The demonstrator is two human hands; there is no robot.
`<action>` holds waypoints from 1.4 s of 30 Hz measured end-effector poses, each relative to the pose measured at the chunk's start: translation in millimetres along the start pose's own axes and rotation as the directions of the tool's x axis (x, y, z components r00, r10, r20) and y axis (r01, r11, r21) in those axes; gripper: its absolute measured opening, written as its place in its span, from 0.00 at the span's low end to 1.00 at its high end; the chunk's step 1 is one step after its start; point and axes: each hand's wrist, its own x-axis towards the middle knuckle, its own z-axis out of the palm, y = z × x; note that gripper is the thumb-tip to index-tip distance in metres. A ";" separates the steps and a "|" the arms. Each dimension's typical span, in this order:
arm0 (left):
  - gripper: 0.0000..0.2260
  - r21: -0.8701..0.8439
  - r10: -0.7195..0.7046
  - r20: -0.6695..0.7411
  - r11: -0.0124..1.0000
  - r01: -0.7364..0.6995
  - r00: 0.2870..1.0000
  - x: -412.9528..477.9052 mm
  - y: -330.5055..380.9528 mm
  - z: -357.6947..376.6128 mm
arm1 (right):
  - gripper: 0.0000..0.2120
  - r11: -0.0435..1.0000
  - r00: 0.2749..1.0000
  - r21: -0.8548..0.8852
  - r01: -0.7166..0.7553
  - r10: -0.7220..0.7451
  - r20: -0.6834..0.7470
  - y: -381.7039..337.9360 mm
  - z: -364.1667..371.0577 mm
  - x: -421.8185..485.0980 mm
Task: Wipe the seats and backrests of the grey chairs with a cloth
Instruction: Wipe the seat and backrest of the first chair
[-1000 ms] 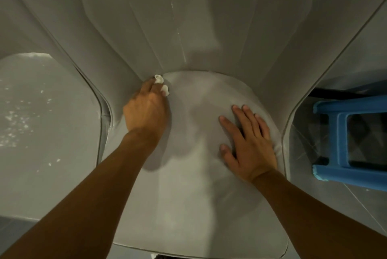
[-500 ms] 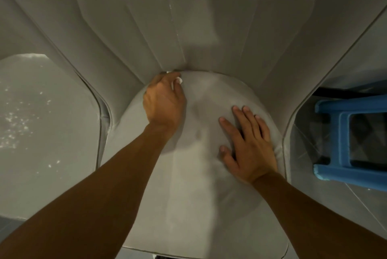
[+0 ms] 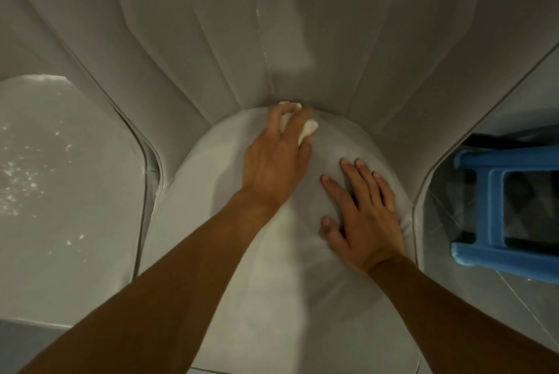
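Note:
A grey chair fills the view, its rounded seat cushion (image 3: 266,298) below and its pleated backrest (image 3: 302,26) above. My left hand (image 3: 276,159) holds a small white cloth (image 3: 399,131) bunched under its fingers, pressed into the seam where seat meets backrest near the middle. Only bits of the cloth show past the fingers. My right hand (image 3: 366,216) lies flat on the right side of the seat, fingers spread and straight.
A blue plastic stool (image 3: 496,210) stands on the floor to the right of the chair. Another pale grey seat (image 3: 60,192) with light specks lies to the left. Grey tiled floor (image 3: 514,313) shows at the lower right.
My left hand has slid the cloth rightward along the back seam of the seat, from the left edge to about the middle. The right hand has stayed flat in place.

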 end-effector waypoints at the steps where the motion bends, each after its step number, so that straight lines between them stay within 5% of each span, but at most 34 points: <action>1: 0.20 0.047 -0.025 0.013 0.999 0.025 1.000 -4.4 -4.8 -5.7 | 0.31 1.000 1.000 -0.001 0.000 0.000 -0.003 0.0 0.2 0.3; 6: 0.21 0.277 -0.054 0.036 0.960 0.042 0.998 -6.9 -17.3 -15.1 | 0.31 1.000 1.000 -0.001 -0.007 0.007 0.010 -0.3 0.3 0.8; 11: 0.15 0.098 -0.159 0.000 0.982 0.159 0.987 10.9 11.3 9.9 | 0.32 1.000 1.000 -0.018 -0.005 0.006 0.013 -0.2 1.9 1.1; 18: 0.15 -0.075 0.264 0.126 0.964 -0.256 0.956 21.6 16.5 23.2 | 0.32 1.000 1.000 -0.019 -0.005 0.006 0.021 -0.1 1.2 1.3; 21: 0.15 0.009 0.364 0.192 0.928 -0.373 0.911 19.2 5.2 18.3 | 0.32 1.000 1.000 0.008 0.003 -0.003 -0.007 0.0 0.5 0.4; 25: 0.13 0.146 0.258 0.123 0.950 -0.275 0.958 18.8 5.6 19.6 | 0.31 1.000 1.000 0.012 0.005 -0.005 -0.009 0.1 -0.1 -0.5; 33: 0.14 0.136 -0.067 0.035 0.989 0.062 0.997 -33.7 -14.1 -18.4 | 0.31 1.000 1.000 0.010 -0.004 0.004 0.023 1.3 -2.3 -3.4; 42: 0.17 0.046 -0.178 0.166 0.984 0.172 0.970 -88.1 -12.6 -19.7 | 0.31 0.999 1.000 -0.035 -0.020 0.020 -0.008 -1.1 1.5 -8.1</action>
